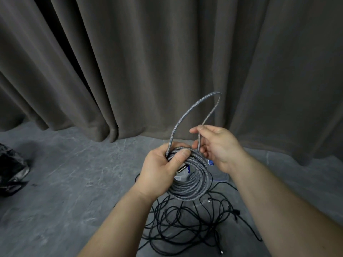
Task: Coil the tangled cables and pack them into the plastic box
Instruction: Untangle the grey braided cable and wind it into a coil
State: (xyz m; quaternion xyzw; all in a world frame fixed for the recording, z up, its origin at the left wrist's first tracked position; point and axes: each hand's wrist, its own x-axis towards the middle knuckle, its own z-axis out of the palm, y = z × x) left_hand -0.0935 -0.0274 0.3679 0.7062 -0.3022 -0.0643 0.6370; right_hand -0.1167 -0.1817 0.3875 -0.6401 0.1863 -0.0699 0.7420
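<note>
Cables [196, 225] sprawl on grey floor [74, 173] before curtain [130, 62].

Dim, even light; soft shadows in curtain [130, 62] folds. Wide-angle bending at edges. My view slightly soft.

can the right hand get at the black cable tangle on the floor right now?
Probably not yet: the right hand pinches the grey braided cable, whose coil the left hand grips above the black cable tangle. Nothing else blocks it.

The plastic box [219, 176] lies mostly hidden behind the grey coil [189, 180] (only a corner shows).
</note>
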